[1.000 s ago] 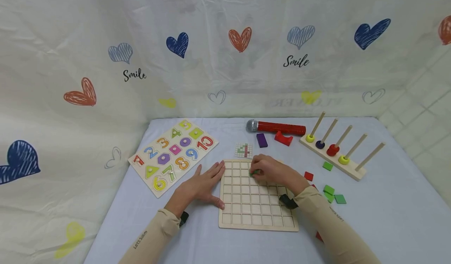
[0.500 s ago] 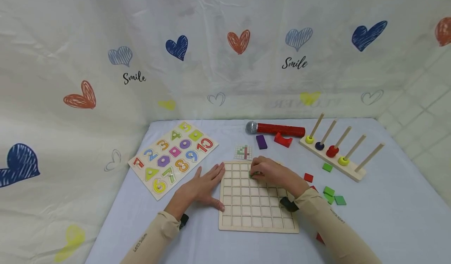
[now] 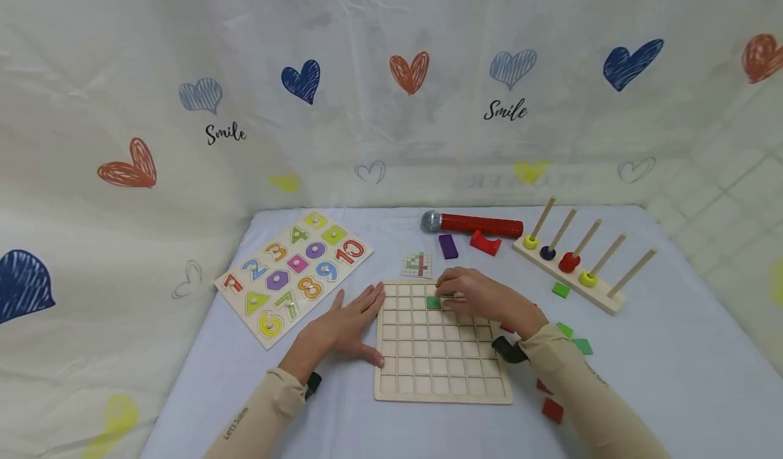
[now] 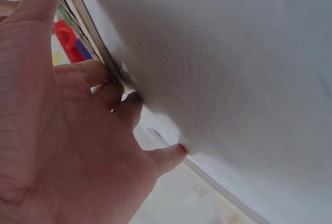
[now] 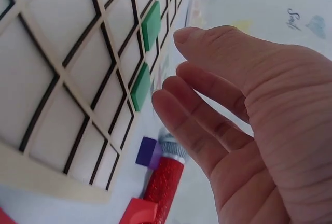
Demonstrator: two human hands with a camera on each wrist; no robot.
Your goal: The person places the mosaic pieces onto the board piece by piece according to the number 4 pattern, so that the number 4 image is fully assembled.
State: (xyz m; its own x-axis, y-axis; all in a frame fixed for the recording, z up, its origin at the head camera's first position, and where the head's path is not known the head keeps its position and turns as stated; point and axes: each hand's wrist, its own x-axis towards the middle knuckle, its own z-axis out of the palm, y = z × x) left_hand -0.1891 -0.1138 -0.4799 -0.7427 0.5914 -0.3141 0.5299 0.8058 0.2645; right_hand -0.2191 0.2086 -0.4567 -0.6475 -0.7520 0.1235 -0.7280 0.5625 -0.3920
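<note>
A wooden grid board lies on the white cloth. My left hand rests beside it with fingers spread, fingertips and thumb touching its left edge. One green tile shows in a square near the board's far side. My right hand hovers over the board just right of that tile, fingers loosely bent and holding nothing. In the right wrist view, two green tiles sit in the grid, the nearer-placed one and another, both apart from the fingertips. A small pattern card lies beyond the board.
A number puzzle lies at left. Behind are a red microphone, a purple block and a red block. A peg stacker stands at right. Loose green tiles and red tiles lie around the right forearm.
My right hand has let go of the green tile and drawn slightly right, so the tile now shows in its square. The left hand stays at the board's edge. The head view has shifted slightly.
</note>
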